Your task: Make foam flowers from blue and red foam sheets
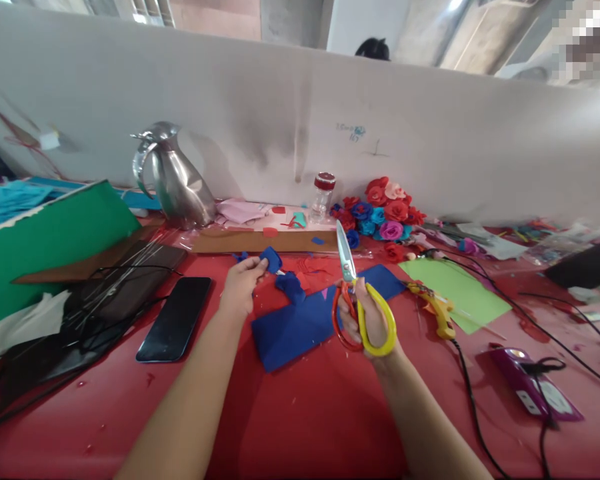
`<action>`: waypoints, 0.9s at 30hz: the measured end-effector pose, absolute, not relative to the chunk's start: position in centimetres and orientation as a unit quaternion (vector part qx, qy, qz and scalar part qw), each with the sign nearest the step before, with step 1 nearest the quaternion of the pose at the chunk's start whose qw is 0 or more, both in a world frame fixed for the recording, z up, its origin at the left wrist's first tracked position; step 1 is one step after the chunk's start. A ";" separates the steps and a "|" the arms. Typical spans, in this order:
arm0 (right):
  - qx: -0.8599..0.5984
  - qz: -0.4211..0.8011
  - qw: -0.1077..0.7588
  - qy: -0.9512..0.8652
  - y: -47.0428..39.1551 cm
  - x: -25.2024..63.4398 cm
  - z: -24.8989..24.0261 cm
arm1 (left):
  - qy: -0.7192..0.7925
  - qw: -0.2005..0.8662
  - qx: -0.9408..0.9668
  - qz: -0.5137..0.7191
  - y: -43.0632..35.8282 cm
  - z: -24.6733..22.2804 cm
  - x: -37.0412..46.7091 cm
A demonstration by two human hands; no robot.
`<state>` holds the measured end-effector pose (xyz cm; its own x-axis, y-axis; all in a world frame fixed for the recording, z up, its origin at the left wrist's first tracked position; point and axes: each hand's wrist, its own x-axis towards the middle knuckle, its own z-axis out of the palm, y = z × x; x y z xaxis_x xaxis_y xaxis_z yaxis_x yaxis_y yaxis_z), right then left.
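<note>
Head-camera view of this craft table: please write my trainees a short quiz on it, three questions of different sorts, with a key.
1. Which hand holds the scissors?
2. True or false: the phone lies to the right of the yellow glue gun.
3. Choose one: what colour is the small piece pinched in the left hand?
a) pink
b) blue
c) green

Key
1. The right hand.
2. False: the phone lies to the left of it.
3. b
</note>
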<state>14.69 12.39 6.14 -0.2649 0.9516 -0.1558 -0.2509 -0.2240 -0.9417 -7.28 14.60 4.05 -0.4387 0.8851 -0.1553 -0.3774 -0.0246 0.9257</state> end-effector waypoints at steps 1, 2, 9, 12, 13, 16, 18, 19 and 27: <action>-0.416 0.664 0.467 -0.410 12.6 14.8 6.3 | 0.529 0.441 0.253 0.679 14.6 4.1 -7.3; -0.423 0.658 0.484 -0.392 12.8 14.8 6.4 | 0.541 0.419 0.265 0.679 14.5 4.2 -7.4; -0.436 0.639 0.529 -0.349 13.0 15.1 6.9 | 0.670 0.224 0.422 0.568 14.4 3.7 -6.3; -0.435 0.634 0.534 -0.352 12.9 15.0 7.0 | 0.666 0.205 0.533 0.481 14.0 3.3 -5.0; -0.434 0.633 0.535 -0.354 12.8 15.0 6.9 | 0.665 0.210 0.560 0.448 13.9 3.2 -4.6; -0.432 0.630 0.536 -0.360 12.8 14.9 6.8 | 0.681 0.192 0.593 0.384 13.7 2.9 -4.1; -0.434 0.624 0.535 -0.370 12.8 14.9 6.6 | 0.704 0.166 0.588 0.362 13.8 2.9 -4.5; -0.438 0.618 0.534 -0.376 12.8 14.9 6.5 | 0.714 0.156 0.587 0.349 13.9 2.9 -4.8; -0.476 0.568 0.510 -0.436 13.1 14.9 5.1 | 0.705 0.156 0.642 0.259 14.6 3.1 -6.2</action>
